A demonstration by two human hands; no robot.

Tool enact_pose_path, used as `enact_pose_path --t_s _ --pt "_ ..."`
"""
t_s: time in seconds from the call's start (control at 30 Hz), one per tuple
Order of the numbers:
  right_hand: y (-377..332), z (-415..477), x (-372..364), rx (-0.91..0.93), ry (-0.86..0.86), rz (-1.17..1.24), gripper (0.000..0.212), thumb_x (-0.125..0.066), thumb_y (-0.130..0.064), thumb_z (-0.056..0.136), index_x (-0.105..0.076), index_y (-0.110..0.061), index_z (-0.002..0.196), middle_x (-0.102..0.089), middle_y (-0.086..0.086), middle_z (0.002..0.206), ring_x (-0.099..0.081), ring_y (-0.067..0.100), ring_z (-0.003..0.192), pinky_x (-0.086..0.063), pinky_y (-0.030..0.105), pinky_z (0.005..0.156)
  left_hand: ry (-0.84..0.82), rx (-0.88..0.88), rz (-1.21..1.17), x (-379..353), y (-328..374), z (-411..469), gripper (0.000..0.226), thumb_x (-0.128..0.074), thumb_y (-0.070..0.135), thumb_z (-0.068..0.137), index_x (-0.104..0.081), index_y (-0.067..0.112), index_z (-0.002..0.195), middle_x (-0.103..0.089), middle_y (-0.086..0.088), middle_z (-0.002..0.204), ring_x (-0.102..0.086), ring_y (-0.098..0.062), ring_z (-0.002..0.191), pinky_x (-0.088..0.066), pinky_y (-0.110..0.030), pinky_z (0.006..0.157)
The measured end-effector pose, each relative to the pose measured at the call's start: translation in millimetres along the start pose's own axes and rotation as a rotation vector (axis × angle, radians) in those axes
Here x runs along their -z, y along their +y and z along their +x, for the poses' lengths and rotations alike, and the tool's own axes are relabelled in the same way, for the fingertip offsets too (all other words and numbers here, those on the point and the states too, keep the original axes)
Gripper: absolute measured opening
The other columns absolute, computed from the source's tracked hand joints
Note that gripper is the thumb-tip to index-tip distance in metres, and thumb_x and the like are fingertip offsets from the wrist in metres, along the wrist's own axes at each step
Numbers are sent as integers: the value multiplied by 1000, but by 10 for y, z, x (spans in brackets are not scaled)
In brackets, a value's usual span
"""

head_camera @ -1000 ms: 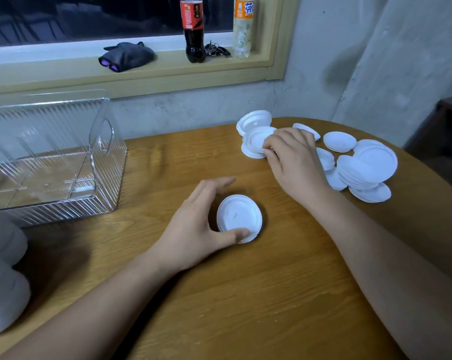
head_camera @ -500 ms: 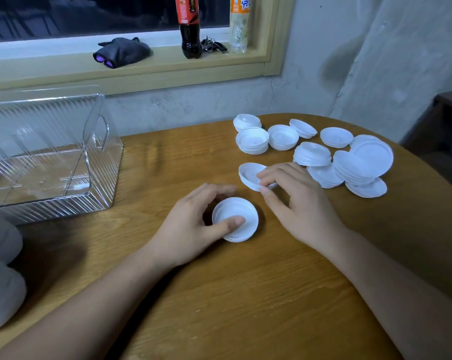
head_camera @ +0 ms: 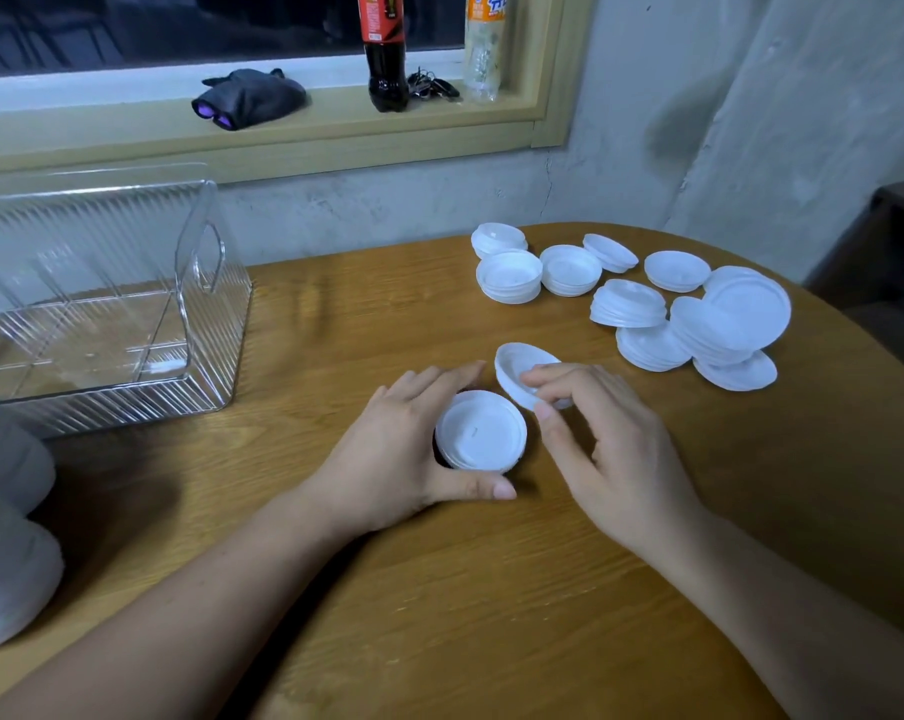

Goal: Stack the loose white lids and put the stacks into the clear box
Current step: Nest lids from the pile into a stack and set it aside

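Here, on the table (head_camera: 491,589), the clear box (head_camera: 102,304) stands far left and the loose white lids (head_camera: 647,304) lie far right. The left hand (head_camera: 403,444) curls around a small stack (head_camera: 481,431). The right hand (head_camera: 606,439) pinches one tilted lid (head_camera: 517,368) just beside it, which probably needs levelling onto that stack next.

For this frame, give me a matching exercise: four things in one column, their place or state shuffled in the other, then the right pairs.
Things:
1. clear box
2. cola bottle
3. tilted lid
4. lid stack

Place or state:
A. gripped by the left hand, flat on the table
B. standing on the windowsill
C. pinched by the right hand
D. at the table's left side

Pairs: 1-D, 2-B, 3-C, 4-A
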State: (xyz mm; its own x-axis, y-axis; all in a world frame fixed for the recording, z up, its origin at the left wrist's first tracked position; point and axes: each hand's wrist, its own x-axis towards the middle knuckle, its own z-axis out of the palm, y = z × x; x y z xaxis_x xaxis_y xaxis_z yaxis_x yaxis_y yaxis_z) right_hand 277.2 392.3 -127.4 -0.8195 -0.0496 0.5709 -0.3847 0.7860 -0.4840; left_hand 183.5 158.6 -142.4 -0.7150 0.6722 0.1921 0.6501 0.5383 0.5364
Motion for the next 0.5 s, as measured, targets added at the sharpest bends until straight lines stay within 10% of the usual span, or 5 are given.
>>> enact_pose_path --t_s 0.5 --pt "-58 -10 -11 144 -119 -40 6 -65 -7 106 -70 -8 104 -70 -2 134 -61 14 136 -48 44 106 -79 64 -67 26 10 103 112 -93 80 54 -42 49 149 -51 33 131 -46 -1 121 -44 -41 112"
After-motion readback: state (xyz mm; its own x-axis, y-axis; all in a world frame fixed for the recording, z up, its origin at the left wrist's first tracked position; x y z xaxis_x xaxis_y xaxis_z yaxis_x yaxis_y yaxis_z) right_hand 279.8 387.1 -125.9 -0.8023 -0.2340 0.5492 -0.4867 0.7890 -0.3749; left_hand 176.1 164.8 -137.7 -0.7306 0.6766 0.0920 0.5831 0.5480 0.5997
